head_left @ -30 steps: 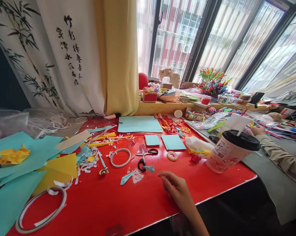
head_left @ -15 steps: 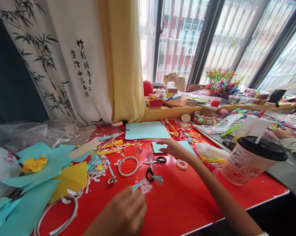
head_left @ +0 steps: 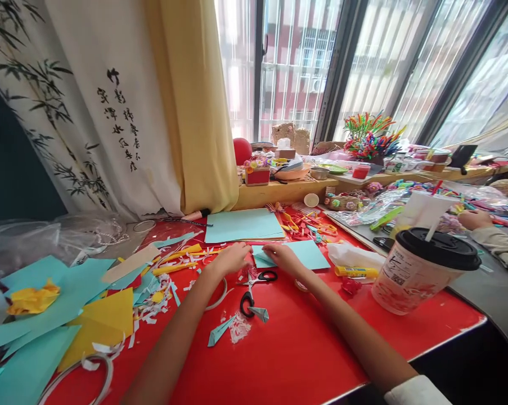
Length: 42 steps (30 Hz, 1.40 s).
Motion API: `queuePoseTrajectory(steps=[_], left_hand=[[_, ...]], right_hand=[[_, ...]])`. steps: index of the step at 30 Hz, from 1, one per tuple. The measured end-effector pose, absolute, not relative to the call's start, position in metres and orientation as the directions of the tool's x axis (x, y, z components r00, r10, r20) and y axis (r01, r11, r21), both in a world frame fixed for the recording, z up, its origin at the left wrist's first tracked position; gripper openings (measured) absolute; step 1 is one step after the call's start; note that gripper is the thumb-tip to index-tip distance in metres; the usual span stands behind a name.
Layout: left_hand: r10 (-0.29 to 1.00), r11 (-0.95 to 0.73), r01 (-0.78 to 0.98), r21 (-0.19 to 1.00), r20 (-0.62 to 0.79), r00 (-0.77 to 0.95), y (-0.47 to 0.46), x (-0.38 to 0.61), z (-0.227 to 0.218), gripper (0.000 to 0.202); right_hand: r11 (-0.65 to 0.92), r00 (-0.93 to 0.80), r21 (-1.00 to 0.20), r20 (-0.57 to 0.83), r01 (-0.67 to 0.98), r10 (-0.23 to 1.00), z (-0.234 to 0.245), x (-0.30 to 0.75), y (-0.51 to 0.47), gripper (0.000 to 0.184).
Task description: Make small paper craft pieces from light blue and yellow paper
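Note:
My left hand [head_left: 234, 257] reaches forward with slightly bent, outstretched fingers, its tips beside the left corner of a light-blue paper sheet [head_left: 310, 256]; nothing shows in it. On that paper, my right hand [head_left: 282, 256] has its fingers closed at the left part, where an edge seems lifted. Just in front of my hands lie black-handled scissors [head_left: 247, 304], partly spread. A folded grey-blue paper piece [head_left: 260, 314] touches the lower handle. Another folded light-blue piece [head_left: 220, 330] rests on the table near white scraps [head_left: 239, 327]. My left arm partly covers a roll of tape [head_left: 220, 295].
A large lidded drink cup [head_left: 418, 275] with a straw stands at right, near a yellow glue stick [head_left: 355, 272]. Blue sheets [head_left: 243, 225] lie at the back. Cut paper [head_left: 106, 315] and a tape roll [head_left: 104, 382] fill the left. Another person's hand [head_left: 475, 219] shows far right.
My left hand has moved from the near table forward to the blue paper. A folded blue piece now lies where it was. My right hand's fingers have lowered onto the paper.

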<state>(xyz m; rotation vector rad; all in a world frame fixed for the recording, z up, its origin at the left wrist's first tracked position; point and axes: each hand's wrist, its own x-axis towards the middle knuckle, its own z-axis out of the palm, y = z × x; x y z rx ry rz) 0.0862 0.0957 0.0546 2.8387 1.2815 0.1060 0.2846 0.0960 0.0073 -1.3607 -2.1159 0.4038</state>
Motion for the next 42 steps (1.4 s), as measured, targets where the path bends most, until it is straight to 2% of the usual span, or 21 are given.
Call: queuePoseTrajectory(steps=[2,4,9,10,12,14,15,19,23,26,36,42], left_hand=[[0.714,-0.7,0.71,0.078,0.065,0.697,0.106,0.093,0.048,0.038],[0.691,-0.722,0.683,0.112,0.076,0.719,0.115,0.097,0.043,0.034],[0.68,-0.725,0.649,0.23,0.09,0.728,0.137,0.099,0.035,0.026],[0.682,-0.721,0.645,0.252,0.093,0.725,0.14,0.1,0.034,0.026],[0.69,-0.71,0.641,0.292,0.106,0.716,0.147,0.101,0.031,0.027],[0.71,-0.692,0.646,0.322,0.143,0.689,0.15,0.102,0.03,0.03],[0.728,-0.678,0.656,0.332,0.174,0.664,0.151,0.102,0.03,0.032],[0.776,-0.631,0.695,0.345,0.282,0.564,0.148,0.101,0.034,0.037],[0.707,-0.699,0.627,0.342,0.201,0.678,0.14,0.099,0.035,0.022],[0.665,-0.731,0.595,0.334,0.155,0.73,0.136,0.1,0.031,0.021],[0.662,-0.735,0.607,0.302,0.129,0.738,0.142,0.104,0.024,0.024],[0.649,-0.752,0.601,0.27,0.147,0.746,0.141,0.104,0.02,0.023]], right_hand=[[0.441,-0.309,-0.576,0.317,0.688,0.896,0.008,0.285,0.096,0.032],[0.459,-0.344,-0.612,0.303,0.644,0.889,0.008,0.288,0.097,0.035],[0.481,-0.494,-0.731,0.225,0.484,0.84,0.014,0.296,0.097,0.066],[0.49,-0.515,-0.735,0.224,0.468,0.827,0.015,0.297,0.098,0.065],[0.498,-0.505,-0.727,0.239,0.473,0.829,0.014,0.298,0.1,0.047],[0.476,-0.439,-0.726,0.262,0.497,0.859,0.01,0.298,0.104,0.03],[0.456,-0.4,-0.732,0.27,0.505,0.876,0.007,0.297,0.106,0.029],[0.419,-0.32,-0.755,0.288,0.504,0.903,-0.005,0.298,0.115,0.031],[0.404,-0.262,-0.774,0.312,0.487,0.913,-0.009,0.298,0.117,0.032],[0.397,-0.234,-0.782,0.322,0.48,0.917,-0.008,0.297,0.117,0.034],[0.459,-0.388,-0.761,0.294,0.459,0.874,0.003,0.294,0.107,0.028],[0.473,-0.439,-0.771,0.28,0.427,0.854,0.006,0.297,0.103,0.033]])
